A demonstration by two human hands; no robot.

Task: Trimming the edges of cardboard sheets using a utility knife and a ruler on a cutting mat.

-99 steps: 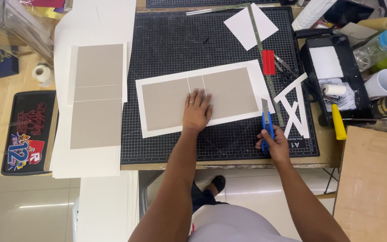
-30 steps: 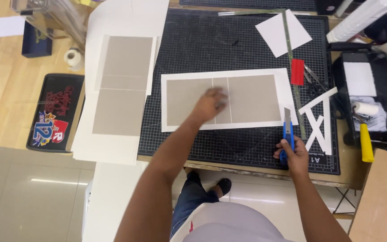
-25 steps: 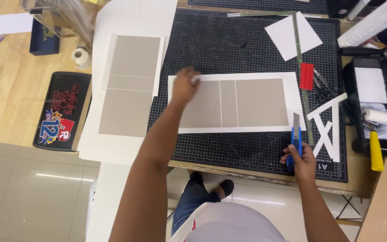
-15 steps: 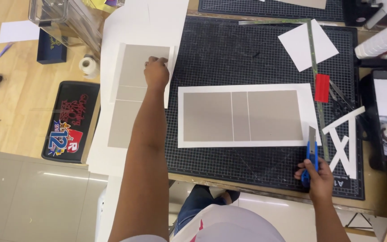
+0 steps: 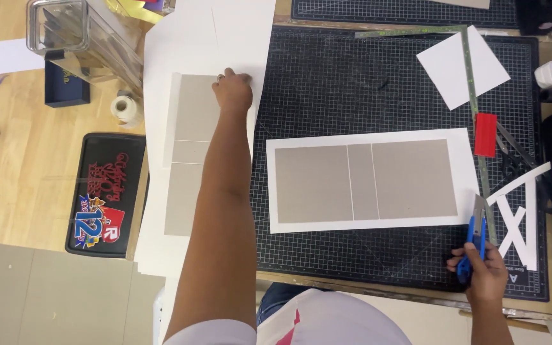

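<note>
— Position of the cutting mat [image 5: 352, 83]?
— On the bench [image 5: 27, 185], right of centre. On it lies a paper sheet [image 5: 467, 166] bearing three boards [image 5: 362, 182] side by side.

— Left of the mat?
— A second sheet [image 5: 225, 32] carrying a board stack [image 5: 190, 147]; the left hand [image 5: 232, 89] rests on the stack's far end. Further left, a tray [image 5: 103, 191], with a tape roll [image 5: 122, 107] and a clear box [image 5: 78, 32] behind it.

— Right side?
— A ruler [image 5: 474, 108] runs front to back beside the sheet, with a loose paper square [image 5: 462, 67] under its far end. The right hand [image 5: 480, 271], at the mat's near edge, grips scissors [image 5: 477, 236]; paper strips [image 5: 519, 217] lie just right of them.
</note>
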